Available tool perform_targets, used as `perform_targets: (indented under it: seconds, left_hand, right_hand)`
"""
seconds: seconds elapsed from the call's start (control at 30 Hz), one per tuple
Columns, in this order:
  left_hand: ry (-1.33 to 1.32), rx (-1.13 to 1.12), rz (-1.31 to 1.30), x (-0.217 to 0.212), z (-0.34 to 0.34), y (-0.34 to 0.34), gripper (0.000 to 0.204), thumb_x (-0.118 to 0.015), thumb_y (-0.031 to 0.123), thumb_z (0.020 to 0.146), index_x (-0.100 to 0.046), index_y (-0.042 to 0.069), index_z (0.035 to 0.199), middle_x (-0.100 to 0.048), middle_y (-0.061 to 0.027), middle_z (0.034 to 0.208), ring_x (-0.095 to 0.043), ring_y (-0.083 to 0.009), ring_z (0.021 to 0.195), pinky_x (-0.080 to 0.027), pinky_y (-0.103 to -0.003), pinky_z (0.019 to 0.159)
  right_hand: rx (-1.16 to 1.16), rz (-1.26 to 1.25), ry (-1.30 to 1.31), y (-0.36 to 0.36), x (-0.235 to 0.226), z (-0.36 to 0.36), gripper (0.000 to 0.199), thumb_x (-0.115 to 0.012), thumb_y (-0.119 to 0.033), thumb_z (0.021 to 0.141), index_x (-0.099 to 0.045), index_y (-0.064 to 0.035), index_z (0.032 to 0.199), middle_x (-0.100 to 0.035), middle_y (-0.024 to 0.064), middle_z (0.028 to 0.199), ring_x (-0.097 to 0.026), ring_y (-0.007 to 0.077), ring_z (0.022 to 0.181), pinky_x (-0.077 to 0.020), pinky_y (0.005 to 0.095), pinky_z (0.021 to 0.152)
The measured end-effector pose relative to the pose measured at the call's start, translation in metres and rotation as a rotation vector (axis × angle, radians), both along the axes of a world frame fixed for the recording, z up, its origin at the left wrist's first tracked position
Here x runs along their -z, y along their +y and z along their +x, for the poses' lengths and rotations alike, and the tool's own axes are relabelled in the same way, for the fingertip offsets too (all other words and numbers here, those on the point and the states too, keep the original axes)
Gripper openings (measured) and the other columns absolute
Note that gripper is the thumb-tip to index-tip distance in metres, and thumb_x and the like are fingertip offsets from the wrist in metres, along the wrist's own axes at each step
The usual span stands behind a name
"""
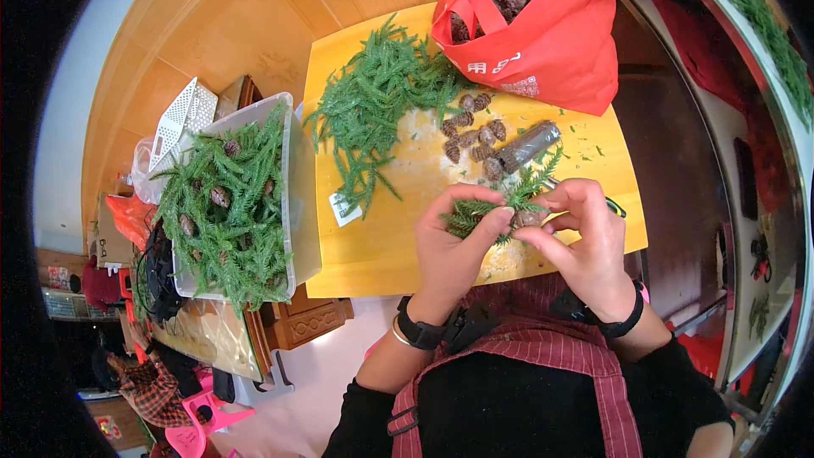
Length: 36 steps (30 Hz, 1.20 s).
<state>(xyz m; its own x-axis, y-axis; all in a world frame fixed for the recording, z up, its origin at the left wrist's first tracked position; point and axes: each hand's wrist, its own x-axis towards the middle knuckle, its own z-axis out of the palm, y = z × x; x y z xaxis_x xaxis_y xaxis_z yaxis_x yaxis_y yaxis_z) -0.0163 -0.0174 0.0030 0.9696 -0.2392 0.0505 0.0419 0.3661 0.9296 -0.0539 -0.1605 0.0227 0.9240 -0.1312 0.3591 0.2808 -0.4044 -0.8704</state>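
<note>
Over the yellow table point(348, 267), both my hands are closed on a green artificial pine sprig point(530, 186). My left hand point(460, 239) pinches it between thumb and fingers. My right hand point(587, 242) presses its thumb and fingertips around a brown pine cone point(527, 217) at the sprig's base, partly hidden by the fingers. Just beyond lie several loose pine cones point(484, 136) and a dark cylindrical bundle in clear plastic point(527, 148). A pile of green sprigs point(373, 89) covers the table's far left part.
A red bag point(560, 55) full of pine cones stands at the far right. Left of the table, a translucent bin point(290, 161) holds sprigs with cones. A white card point(344, 210) and a green-and-black handle point(616, 207) lie on the table. Another person point(153, 390) sits at lower left.
</note>
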Motion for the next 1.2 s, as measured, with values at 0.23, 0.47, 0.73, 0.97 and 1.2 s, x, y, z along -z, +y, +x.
perform_targets:
  seconds: [0.23,0.47,0.73,0.97,1.2]
  left_hand:
    - [0.021,-0.002,-0.021,0.004,-0.001,-0.002,0.015,-0.057,0.001,0.080,-0.054,-0.002,0.094,-0.058,-0.0058,0.077,-0.055,-0.0103,0.068,-0.045,-0.022,0.064]
    - [-0.121,-0.061,0.096,0.014,0.002,-0.002,0.012,-0.056,0.002,0.081,-0.054,-0.001,0.093,-0.054,-0.0045,0.082,-0.054,-0.0096,0.069,-0.044,-0.021,0.064]
    - [-0.068,-0.035,-0.014,0.006,0.000,-0.007,0.010,-0.054,0.002,0.083,-0.051,-0.001,0.092,-0.054,-0.0040,0.077,-0.053,-0.0103,0.068,-0.043,-0.022,0.063]
    - [-0.070,-0.031,0.029,0.006,-0.002,-0.006,0.010,-0.054,0.005,0.084,-0.050,0.000,0.092,-0.054,-0.0039,0.078,-0.052,-0.0103,0.068,-0.043,-0.022,0.063]
    - [-0.092,-0.008,-0.026,0.006,-0.002,-0.008,0.009,-0.054,0.005,0.084,-0.051,0.000,0.091,-0.048,-0.0030,0.086,-0.050,-0.0076,0.071,-0.041,-0.020,0.064]
  right_hand:
    - [-0.045,-0.124,0.023,-0.005,0.003,0.001,0.034,-0.073,-0.005,0.067,-0.046,0.0017,0.087,-0.060,0.0099,0.080,-0.061,0.0130,0.070,-0.0514,0.0235,0.058]
    - [-0.067,-0.197,-0.051,-0.005,0.006,0.002,0.030,-0.073,-0.005,0.067,-0.049,0.0015,0.085,-0.060,0.0106,0.080,-0.061,0.0134,0.067,-0.0512,0.0233,0.058]
    - [-0.020,-0.160,-0.075,0.000,0.014,0.003,0.028,-0.069,0.000,0.068,-0.049,0.0007,0.087,-0.059,0.0105,0.080,-0.061,0.0173,0.067,-0.0497,0.0254,0.058]
    - [-0.055,-0.115,-0.059,-0.001,0.012,0.001,0.034,-0.068,0.001,0.070,-0.042,0.0014,0.092,-0.061,0.0136,0.086,-0.062,0.0167,0.073,-0.0512,0.0260,0.064]
    - [-0.063,-0.028,-0.012,-0.001,0.016,0.001,0.032,-0.066,0.003,0.071,-0.041,0.0015,0.092,-0.060,0.0142,0.088,-0.060,0.0154,0.075,-0.0507,0.0265,0.067]
